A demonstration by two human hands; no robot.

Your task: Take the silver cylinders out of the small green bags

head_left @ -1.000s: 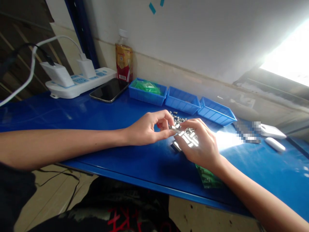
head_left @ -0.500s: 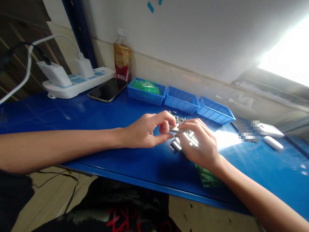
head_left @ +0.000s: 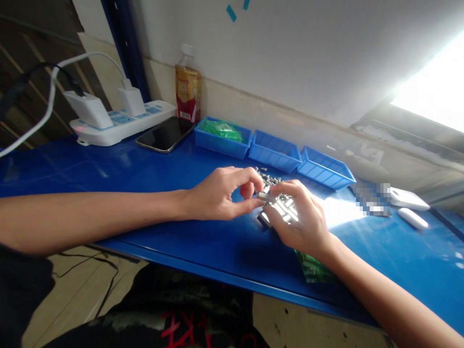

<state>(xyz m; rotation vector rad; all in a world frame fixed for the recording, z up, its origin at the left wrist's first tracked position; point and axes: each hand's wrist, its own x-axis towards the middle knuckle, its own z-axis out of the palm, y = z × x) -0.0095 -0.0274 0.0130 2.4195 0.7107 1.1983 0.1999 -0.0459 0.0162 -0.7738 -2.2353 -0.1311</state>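
Observation:
My right hand (head_left: 302, 215) grips a short silvery metal bar (head_left: 267, 197) between thumb and fingers. At that bar's left end, my left hand (head_left: 232, 193) has its thumb and curled fingers drawn together; anything pinched in the tips is too small to make out. Beneath and behind the hands lies a pile of shiny metal pieces (head_left: 286, 207), partly covered by my right hand. Small screws (head_left: 270, 180) are heaped just beyond the fingertips. A green plastic packet (head_left: 313, 268) rests by my right wrist, partly under the forearm.
Along the wall stand three blue bins, the left bin (head_left: 221, 145) holding green packets. Left of them are a drink bottle (head_left: 188, 87), a phone (head_left: 165, 135) and a white power strip (head_left: 105, 134) with chargers. White objects (head_left: 409, 198) lie at the right on the blue table (head_left: 163, 241).
The whole view has shifted slightly. Both hands stay together at the metal bar; the left thumb tip sits a little closer to the bar's end.

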